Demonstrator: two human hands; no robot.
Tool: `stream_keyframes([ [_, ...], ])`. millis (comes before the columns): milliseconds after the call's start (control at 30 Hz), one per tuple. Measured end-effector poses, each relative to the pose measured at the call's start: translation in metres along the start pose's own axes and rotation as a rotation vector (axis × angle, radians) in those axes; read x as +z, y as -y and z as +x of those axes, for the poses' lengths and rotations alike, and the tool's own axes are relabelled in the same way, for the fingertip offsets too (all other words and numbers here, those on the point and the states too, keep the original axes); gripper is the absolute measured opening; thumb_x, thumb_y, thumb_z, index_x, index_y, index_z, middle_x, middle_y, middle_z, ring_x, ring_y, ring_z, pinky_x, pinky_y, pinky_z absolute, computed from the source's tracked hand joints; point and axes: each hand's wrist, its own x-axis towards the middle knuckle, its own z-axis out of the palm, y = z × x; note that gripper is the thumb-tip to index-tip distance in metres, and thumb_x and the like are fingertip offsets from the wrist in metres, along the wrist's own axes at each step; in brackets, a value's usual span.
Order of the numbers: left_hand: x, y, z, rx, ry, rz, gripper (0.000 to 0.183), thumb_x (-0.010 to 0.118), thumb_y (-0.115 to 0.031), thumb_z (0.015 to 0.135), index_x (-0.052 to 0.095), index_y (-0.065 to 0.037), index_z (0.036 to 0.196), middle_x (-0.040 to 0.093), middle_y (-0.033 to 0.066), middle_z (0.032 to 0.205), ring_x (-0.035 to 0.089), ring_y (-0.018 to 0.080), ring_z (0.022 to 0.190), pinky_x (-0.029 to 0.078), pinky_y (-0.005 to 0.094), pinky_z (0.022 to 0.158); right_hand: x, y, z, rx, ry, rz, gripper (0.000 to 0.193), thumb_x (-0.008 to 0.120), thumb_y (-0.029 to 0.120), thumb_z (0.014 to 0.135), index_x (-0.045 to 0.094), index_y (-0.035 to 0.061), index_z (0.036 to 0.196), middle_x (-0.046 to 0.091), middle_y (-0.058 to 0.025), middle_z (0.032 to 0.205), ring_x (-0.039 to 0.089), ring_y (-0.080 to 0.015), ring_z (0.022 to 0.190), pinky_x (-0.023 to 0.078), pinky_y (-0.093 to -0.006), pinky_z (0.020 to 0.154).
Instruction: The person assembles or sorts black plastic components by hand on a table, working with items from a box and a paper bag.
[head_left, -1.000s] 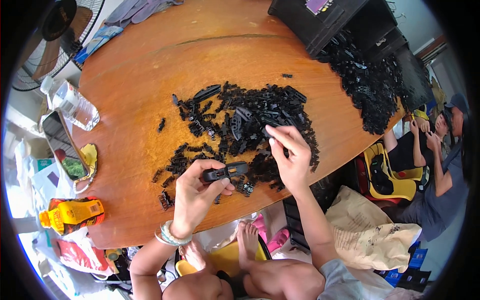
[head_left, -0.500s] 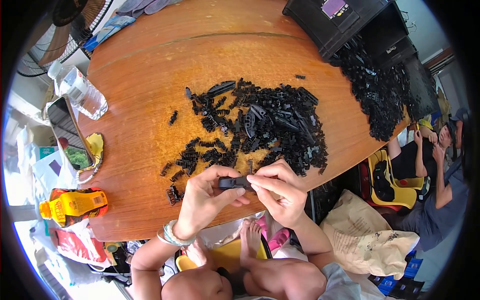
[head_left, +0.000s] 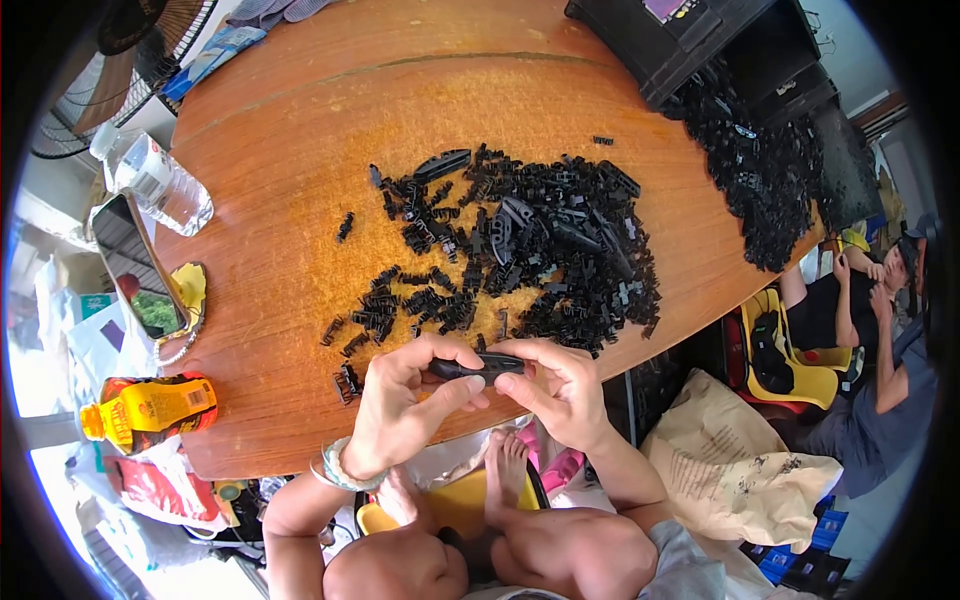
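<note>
left hand (head_left: 405, 400): pinching the left end of the black curved part (head_left: 480, 367), thumb along the near side, index over the far side; bracelet (head_left: 350, 467) at the wrist
right hand (head_left: 562, 395): pinching the right end of the same part, thumb at near edge, index behind; can't tell whether anything small is tucked under the fingertips
black curved part: between both hands, up off the table, just past its near edge in view; directly right of the left hand, directly left of the right
long axis: roughly left-right, in line from hand to hand; no nearer hand, both touching
parts heap (head_left: 590, 215): beyond the hands, ahead and a bit right; mostly small black clips, with larger curved pieces (head_left: 512, 232) lying among them
loose clip (head_left: 345, 226): apart from the heap, on its left, on the table (head_left: 270, 200)
far right: black bin (head_left: 690, 50) tipped on its side, bigger spill (head_left: 755, 175) of black parts at its mouth
left edge: phone (head_left: 140, 265), clear bottle (head_left: 170, 190), orange bottle (head_left: 150, 410)
floor side, right: paper sack (head_left: 735, 460)
</note>
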Motion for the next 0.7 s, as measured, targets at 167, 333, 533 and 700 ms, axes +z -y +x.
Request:
stream_keyframes([
  [167,-0.018,-0.038,0.010,0.092,0.251,0.634,0.024,0.067,-0.009,0.080,0.063,-0.001,0.102,0.067,0.0127,0.085,0.067,0.0165,0.075,0.054,0.0279,0.067,-0.019,-0.003,-0.012,0.150,0.297,0.169,0.028,0.066,0.015,0.083,0.064,0.0003,0.107,0.068,-0.0101,0.088,0.061,-0.0114,0.072,0.048,-0.0266,0.063],
  [333,-0.044,-0.042,0.095,0.514,-0.133,1.094,0.012,0.056,-0.006,0.084,0.063,0.003,0.086,0.064,0.0179,0.081,0.062,0.0340,0.072,0.051,0.0377,0.067,0.007,-0.033,-0.039,0.038,0.864,-0.516,0.018,0.065,0.019,0.082,0.068,0.0094,0.097,0.066,-0.0109,0.081,0.062,-0.0263,0.066,0.049,-0.0341,0.061],
  [533,-0.063,-0.022,0.190,0.319,-0.272,1.595,0.020,0.064,-0.013,0.078,0.062,0.005,0.088,0.061,0.0212,0.096,0.058,0.0323,0.096,0.047,0.0401,0.084,0.008,-0.011,-0.018,-0.062,0.469,-0.268,0.013,0.064,0.011,0.082,0.066,0.0034,0.091,0.066,-0.0118,0.078,0.065,-0.0241,0.071,0.051,-0.0309,0.062],
  [700,-0.057,-0.036,0.175,0.353,-0.364,1.357,0.026,0.069,-0.013,0.075,0.058,0.005,0.091,0.063,0.0185,0.085,0.062,0.0290,0.082,0.050,0.0371,0.076,-0.024,-0.030,0.057,-0.462,-0.364,-0.643,0.013,0.064,0.002,0.077,0.063,0.0032,0.090,0.055,-0.0087,0.079,0.056,-0.0245,0.070,0.047,-0.0333,0.059],
])
